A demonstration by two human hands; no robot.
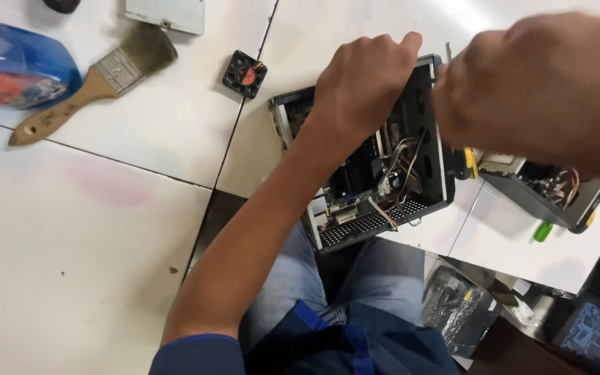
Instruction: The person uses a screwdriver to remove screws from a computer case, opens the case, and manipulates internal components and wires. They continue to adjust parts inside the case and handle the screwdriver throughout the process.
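- On white table: one open case [390,194], long axis ran upper-left to lower-right.
- Left hand [366,80] curled over case's top edge.
- Right hand [536,87] blurred, grip unclear.
- One brush [95,80], one fan [244,73].

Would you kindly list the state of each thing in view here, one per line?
Computer case: open, tilted at the table edge, wiring exposed.
Left hand: gripping the case's top edge.
Right hand: raised close to the camera, blurred, grip unclear.
Paintbrush: lying flat, untouched.
Small fan: loose on the table.
Second case: open, wires showing.
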